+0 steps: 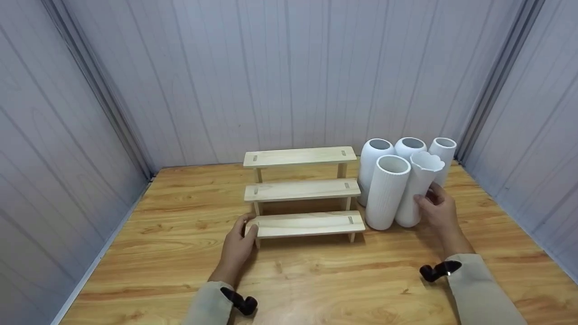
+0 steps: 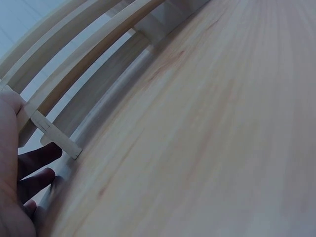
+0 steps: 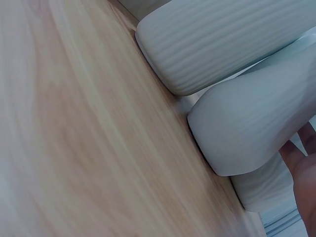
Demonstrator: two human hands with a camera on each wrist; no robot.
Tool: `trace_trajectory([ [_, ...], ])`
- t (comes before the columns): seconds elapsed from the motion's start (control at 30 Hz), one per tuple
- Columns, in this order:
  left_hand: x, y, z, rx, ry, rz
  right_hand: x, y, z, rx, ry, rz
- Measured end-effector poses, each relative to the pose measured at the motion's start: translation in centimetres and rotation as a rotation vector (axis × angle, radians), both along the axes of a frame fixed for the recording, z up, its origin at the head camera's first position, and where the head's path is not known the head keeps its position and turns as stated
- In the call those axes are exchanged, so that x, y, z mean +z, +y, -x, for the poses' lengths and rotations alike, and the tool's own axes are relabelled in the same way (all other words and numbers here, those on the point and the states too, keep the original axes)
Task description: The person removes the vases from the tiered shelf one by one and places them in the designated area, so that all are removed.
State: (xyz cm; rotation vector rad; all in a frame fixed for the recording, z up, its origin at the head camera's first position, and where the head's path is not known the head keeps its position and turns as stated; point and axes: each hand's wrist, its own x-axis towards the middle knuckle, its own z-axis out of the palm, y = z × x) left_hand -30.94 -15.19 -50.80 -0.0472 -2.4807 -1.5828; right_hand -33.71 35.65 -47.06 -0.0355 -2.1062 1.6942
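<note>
A pale wooden three-tier display stand [image 1: 302, 190] stands on the table. At the left end of its lowest board, my left hand [image 1: 238, 243] holds the corner, thumb against the board's end. In the left wrist view, other fingers [image 2: 42, 158] reach below the board beside a leg. To the right, my right hand [image 1: 439, 210] grips a white vase with a scalloped rim [image 1: 413, 198] from its right side. Its thumb lies on the front and the other fingers pass behind, partly hidden. In the right wrist view this vase's smooth base [image 3: 237, 128] sits at the tabletop.
A ribbed white cylindrical vase [image 1: 387, 198] stands left of the scalloped one, close to the stand's right end. Behind are a rounded white vase [image 1: 370, 164], another rounded vase [image 1: 404, 146] and a narrower vase [image 1: 447, 155]. Panelled walls [image 1: 307, 81] enclose the wooden table [image 1: 343, 284].
</note>
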Motion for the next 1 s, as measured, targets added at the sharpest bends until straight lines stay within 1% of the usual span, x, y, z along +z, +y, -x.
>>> trace_trajectory([
  [0.1, 0.0, 0.0, -0.1, 0.006, 0.000, -0.003, 0.0, 0.0, 0.0, 0.006, 0.001, 0.004],
  [0.3, -0.1, 0.1, 0.0, 0.000, 0.001, -0.007, -0.1, 0.0, -0.3, 0.001, 0.004, 0.031],
  [0.5, -0.3, 0.6, 0.3, -0.011, 0.000, -0.011, 0.1, 0.4, -0.7, 0.017, 0.001, 0.032],
  [0.6, -0.4, 0.8, 0.5, -0.017, -0.001, -0.009, 0.1, 0.5, -1.1, 0.020, 0.026, 0.071],
  [0.67, -0.4, 0.8, 0.4, -0.020, -0.004, -0.004, -0.1, 0.5, -1.2, 0.003, 0.042, 0.105],
  [0.73, -0.4, 0.7, 0.2, -0.027, -0.019, 0.009, -0.2, 0.1, -1.4, -0.039, 0.075, 0.151],
  [0.77, -0.3, 0.6, 0.0, -0.033, -0.029, 0.020, -0.3, -0.2, -1.5, -0.068, 0.090, 0.154],
  [0.8, -0.2, 0.6, -0.2, -0.031, -0.032, 0.040, -0.4, -0.6, -1.6, -0.114, 0.102, 0.141],
  [0.87, 0.2, 0.5, -0.7, -0.024, -0.037, 0.081, -0.4, -1.7, -2.2, -0.231, 0.110, 0.076],
  [0.9, 0.4, 0.5, -0.9, -0.017, -0.024, 0.108, -0.3, -2.4, -2.5, -0.284, 0.115, 0.031],
  [1.0, 1.3, 0.5, -1.5, 0.026, 0.015, 0.188, 0.1, -4.1, -3.7, -0.404, 0.102, -0.146],
])
